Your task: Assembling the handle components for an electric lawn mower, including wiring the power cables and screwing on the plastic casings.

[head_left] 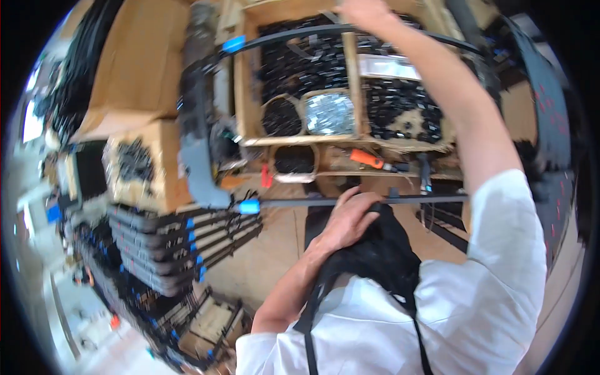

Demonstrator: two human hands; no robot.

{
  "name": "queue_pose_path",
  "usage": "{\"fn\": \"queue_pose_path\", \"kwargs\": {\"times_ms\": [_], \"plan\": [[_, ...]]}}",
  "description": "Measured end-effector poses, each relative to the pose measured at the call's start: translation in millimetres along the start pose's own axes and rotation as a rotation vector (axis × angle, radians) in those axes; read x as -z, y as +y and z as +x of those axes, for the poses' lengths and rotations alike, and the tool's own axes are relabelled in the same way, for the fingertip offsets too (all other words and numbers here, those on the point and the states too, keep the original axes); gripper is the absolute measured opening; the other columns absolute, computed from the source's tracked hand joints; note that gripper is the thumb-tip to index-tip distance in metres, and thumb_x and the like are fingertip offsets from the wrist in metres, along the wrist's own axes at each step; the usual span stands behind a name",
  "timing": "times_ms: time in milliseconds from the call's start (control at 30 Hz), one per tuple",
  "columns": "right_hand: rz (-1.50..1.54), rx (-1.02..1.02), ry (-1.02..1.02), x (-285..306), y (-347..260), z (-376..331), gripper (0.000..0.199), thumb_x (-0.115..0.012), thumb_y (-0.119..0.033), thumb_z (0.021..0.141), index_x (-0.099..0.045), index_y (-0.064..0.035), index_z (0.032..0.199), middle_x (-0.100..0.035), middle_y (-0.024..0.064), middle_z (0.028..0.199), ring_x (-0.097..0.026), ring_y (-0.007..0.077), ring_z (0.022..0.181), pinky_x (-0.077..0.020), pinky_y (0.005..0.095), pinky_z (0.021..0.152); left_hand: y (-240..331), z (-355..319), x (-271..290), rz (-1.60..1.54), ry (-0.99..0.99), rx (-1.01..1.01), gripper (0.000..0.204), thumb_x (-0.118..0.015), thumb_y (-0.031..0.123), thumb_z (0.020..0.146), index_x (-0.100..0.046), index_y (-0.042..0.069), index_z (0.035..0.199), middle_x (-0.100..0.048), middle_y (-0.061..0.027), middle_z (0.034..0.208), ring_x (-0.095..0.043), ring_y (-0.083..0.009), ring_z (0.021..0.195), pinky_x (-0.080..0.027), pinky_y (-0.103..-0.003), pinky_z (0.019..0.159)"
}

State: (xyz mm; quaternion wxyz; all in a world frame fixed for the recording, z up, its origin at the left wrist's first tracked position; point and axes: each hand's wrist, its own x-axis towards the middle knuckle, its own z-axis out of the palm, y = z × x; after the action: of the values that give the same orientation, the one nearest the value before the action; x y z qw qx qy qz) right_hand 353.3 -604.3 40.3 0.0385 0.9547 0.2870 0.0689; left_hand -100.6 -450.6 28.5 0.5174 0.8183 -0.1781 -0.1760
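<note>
A large black frame lies across a wooden workbench, with a far bar [294, 32], a near bar [300, 202] and a thick grey-black left end [197, 137]. Blue tape [250, 206] is wrapped near its corners. My left hand [351, 219] rests at the near bar, back of the hand up, fingers spread and slightly bent along it, thumb apart. Reaching over the frame, my right hand [369, 14] is by the far bar above a wooden tray [249, 94] of small black parts. It is blurred and cut off by the upper edge, so its fingers are hidden.
Inside the tray stand tubs of black pieces and a tub of shiny silver pieces [329, 112]. An orange-handled tool [367, 158] and another black tub [295, 164] sit nearer. Cardboard boxes [140, 59] and stacked black frames [144, 247] are at left.
</note>
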Motion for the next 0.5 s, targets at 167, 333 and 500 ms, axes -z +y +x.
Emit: {"fn": "queue_pose_path", "kwargs": {"times_ms": [167,333,500], "plan": [[0.193,0.06,-0.148,-11.2,50.8,11.0,0.056,-0.057,-0.043,0.099,-0.061,0.005,0.128,-0.069,0.0293,0.123,-0.066,0.0463,0.115,-0.053,0.0528,0.098,-0.9,0.4,-1.2,-0.034,0.016,-0.106,0.04,-0.065,0.01,0.096,-0.065,0.014,0.136,-0.066,-0.0114,0.128,-0.057,-0.0286,0.129,-0.031,-0.05,0.118],[0.209,0.224,0.035,-16.5,54.5,15.5,0.049,-0.058,-0.043,0.101,-0.068,0.0053,0.106,-0.073,0.0271,0.107,-0.071,0.0442,0.104,-0.056,0.0522,0.09,-5.7,-3.1,-3.0,-0.065,0.023,0.006,0.04,-0.06,0.01,0.097,-0.06,0.011,0.137,-0.065,-0.0122,0.123,-0.057,-0.0291,0.124,-0.03,-0.048,0.116],[0.158,-0.315,-0.585,52.2,-1.1,28.0,0.043,-0.061,-0.031,0.089,-0.067,0.0058,0.111,-0.073,0.0299,0.101,-0.069,0.0471,0.106,-0.0548,0.0536,0.093,-4.0,-4.7,0.7,-0.09,0.052,-0.01,0.023,-0.057,0.008,0.097,-0.062,0.009,0.12,-0.064,-0.0121,0.11,-0.059,-0.0287,0.114,-0.034,-0.046,0.109]]}}
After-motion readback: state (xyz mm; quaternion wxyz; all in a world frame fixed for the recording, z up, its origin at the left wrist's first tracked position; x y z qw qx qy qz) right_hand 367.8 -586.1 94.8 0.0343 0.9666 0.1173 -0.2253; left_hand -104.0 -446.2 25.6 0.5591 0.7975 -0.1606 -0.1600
